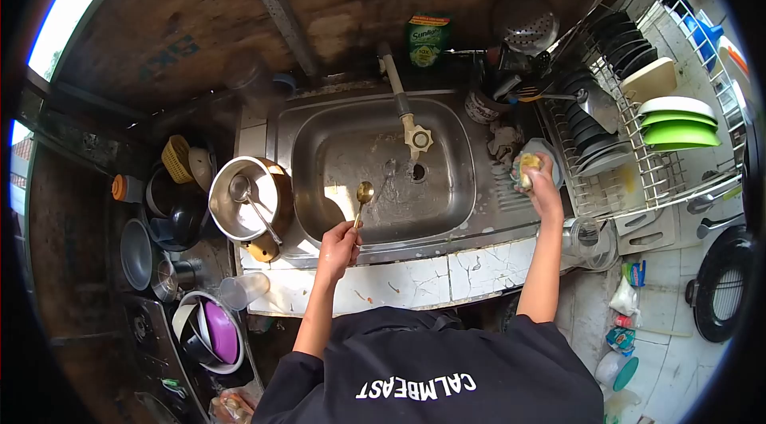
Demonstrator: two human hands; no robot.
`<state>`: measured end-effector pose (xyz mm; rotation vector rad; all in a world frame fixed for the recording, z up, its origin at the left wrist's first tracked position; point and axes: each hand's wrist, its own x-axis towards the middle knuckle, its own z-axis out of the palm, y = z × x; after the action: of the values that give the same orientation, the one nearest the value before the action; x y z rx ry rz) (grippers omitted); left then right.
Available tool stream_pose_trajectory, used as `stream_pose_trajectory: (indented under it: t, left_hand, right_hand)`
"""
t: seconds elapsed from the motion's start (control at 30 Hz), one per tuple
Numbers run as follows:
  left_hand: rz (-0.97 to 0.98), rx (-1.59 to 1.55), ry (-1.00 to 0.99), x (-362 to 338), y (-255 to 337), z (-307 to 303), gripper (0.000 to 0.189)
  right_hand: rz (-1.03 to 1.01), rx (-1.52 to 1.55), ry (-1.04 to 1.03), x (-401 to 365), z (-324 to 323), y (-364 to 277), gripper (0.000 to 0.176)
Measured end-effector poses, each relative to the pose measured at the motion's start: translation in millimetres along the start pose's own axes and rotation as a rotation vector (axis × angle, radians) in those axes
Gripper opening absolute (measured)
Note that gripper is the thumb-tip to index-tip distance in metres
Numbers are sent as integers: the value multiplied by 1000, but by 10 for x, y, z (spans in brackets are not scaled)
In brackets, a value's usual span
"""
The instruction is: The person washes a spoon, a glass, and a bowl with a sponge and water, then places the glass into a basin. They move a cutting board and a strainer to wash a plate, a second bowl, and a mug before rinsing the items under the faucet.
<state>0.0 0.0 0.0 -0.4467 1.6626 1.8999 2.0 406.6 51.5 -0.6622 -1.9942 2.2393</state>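
Observation:
In the head view, my left hand (339,250) is closed around the handle of a gold-coloured spoon (365,192), whose bowl points up over the front part of the steel sink (319,130). My right hand (541,183) is off to the right, above the ribbed drainboard, with its fingers wrapped round a yellow sponge (527,161). Behind that hand, partly covered by it, is a pale plate or bowl (556,159). A tap (416,135) with a cream knob reaches over the sink near the drain hole.
Left of the sink stands a steel pot (281,199) with a ladle (240,189) inside. A clear plastic cup (244,291) is near the counter's front edge. On the right, a wire dish rack (638,199) holds plates and bowls. A green Sunlight pouch (428,43) stands behind the tap.

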Motion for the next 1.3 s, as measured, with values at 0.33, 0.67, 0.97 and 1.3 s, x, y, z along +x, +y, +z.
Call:
stream_pose_trajectory:
  t: [0.33, 0.67, 0.97, 1.3]
  left_hand:
    - [231, 321, 22, -251, 193, 177, 24]
    - [497, 516, 114, -291, 182, 193, 25]
    - [539, 547, 56, -323, 422, 230, 24]
    - [472, 450, 0, -234, 283, 122, 25]
  right_hand:
    - [-563, -818, -204, -326, 2234, 593, 33]
    - [-1044, -1043, -157, -349, 2282, 571, 14]
    - [-1058, -1136, -42, -172, 2305, 297, 4]
    - [-1056, -1132, -92, -60, 2227, 260, 7]
